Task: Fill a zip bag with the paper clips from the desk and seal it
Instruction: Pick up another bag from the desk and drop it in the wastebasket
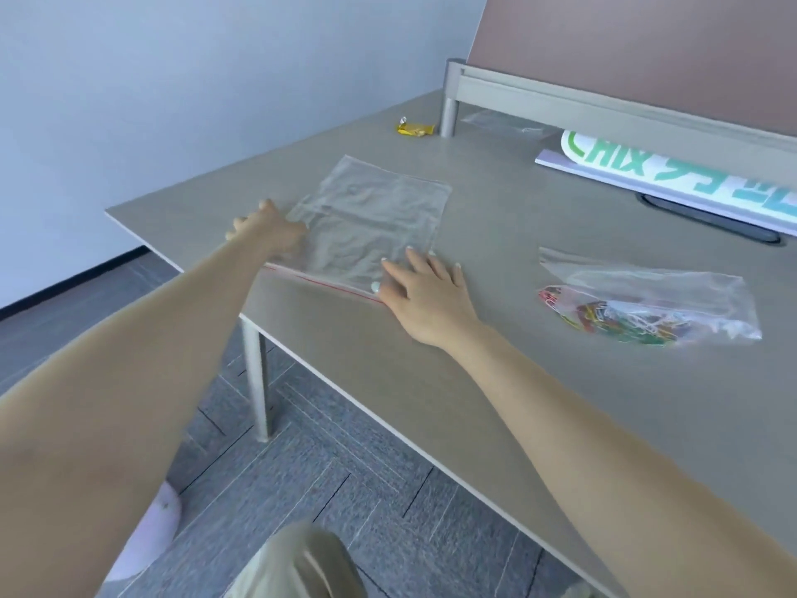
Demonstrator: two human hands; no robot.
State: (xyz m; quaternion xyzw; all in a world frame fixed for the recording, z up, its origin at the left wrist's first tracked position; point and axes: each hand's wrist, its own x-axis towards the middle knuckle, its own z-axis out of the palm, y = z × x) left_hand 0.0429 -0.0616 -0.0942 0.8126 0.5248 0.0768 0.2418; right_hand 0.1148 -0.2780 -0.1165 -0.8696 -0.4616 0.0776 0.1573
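An empty clear zip bag (371,222) with a red seal line lies flat near the desk's left front corner. My left hand (269,233) rests on its left edge, fingers curled at the plastic; whether it grips the bag I cannot tell. My right hand (425,291) lies flat, fingers spread, pressing the bag's near right corner by the red line. A second clear bag (647,295) lies to the right, apart from both hands, with several coloured paper clips (604,319) inside.
The grey desk (474,381) has its front edge running diagonally below my arms. A yellow wrapper (415,129) lies at the back by a metal shelf leg (448,105). A white sign with green letters (673,174) lies under the shelf, with another clear bag (504,122) behind it.
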